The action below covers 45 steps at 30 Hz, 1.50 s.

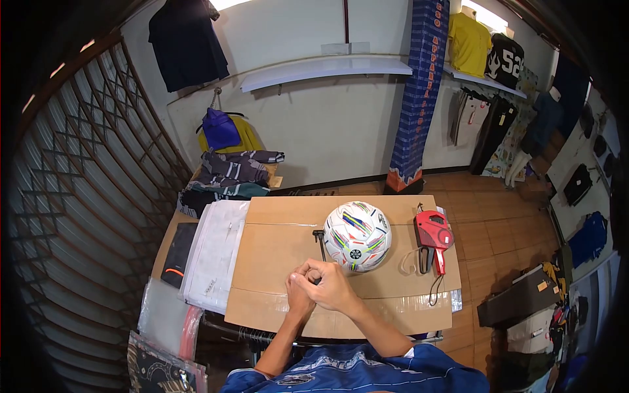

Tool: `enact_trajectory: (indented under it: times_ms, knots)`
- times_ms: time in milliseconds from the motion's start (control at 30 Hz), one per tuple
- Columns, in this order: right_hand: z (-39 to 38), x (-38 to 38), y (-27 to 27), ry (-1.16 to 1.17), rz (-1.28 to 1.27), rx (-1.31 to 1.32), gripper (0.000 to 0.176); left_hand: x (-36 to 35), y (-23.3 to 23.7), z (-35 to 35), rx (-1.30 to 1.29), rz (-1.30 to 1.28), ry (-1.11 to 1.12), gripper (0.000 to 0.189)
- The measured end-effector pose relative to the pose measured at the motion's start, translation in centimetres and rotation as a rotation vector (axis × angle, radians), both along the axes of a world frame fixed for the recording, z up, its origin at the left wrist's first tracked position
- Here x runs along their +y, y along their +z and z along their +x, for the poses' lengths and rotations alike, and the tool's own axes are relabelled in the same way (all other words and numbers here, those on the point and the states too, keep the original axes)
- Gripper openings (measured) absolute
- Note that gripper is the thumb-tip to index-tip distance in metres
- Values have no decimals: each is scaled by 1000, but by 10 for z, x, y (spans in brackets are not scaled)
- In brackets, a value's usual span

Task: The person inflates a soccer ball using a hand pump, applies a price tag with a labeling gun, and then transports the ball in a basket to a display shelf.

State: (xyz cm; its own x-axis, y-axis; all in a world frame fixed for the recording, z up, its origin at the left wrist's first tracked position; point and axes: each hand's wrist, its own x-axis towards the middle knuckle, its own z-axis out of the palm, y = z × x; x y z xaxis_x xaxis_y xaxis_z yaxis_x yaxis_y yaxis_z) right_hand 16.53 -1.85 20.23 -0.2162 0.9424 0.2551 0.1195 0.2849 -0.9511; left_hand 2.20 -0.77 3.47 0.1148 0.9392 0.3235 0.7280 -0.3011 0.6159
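Ball, white with multicoloured streaks

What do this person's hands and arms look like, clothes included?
The left hand and right hand show no gloves; the forearms are uncovered. The jersey is blue with white print and thin white lines, its short sleeves edged in white.

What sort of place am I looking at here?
Probably a clothing shop: a yellow shirt and a dark shirt numbered 52 are displayed along the wall, and tagged trousers hang below them.
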Motion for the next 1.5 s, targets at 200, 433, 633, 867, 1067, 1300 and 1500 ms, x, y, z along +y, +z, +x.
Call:
enact_trajectory:
  times_ms: [200, 433, 633, 867, 1067, 1300, 1500]
  knots:
    - [-12, 3, -39, -30, -74, -14, 27, 0, -5, -2, 53, 16, 33, 42]
    - [-12, -8, -46, -58, -36, -2, 23, 0, -18, -9, 100, 67, 13, 45]
    - [6, -24, 20, -29, 76, -3, 22, -4, 0, -5, 65, 42, 24, 42]
    - [13, -28, 49, 9, 101, 30, 20, -4, -2, -2, 60, 82, 36, 40]
    - [-8, -9, -3, 25, 118, 9, 22, 1, -20, -12, 60, 183, -47, 39]
    - [-14, -4, -46, -52, 44, -36, 26, 1, -28, -12, 33, 86, 19, 39]
    - [-17, -4, -51, -61, 37, -74, 26, 1, -53, -8, -872, -219, -52, 38]
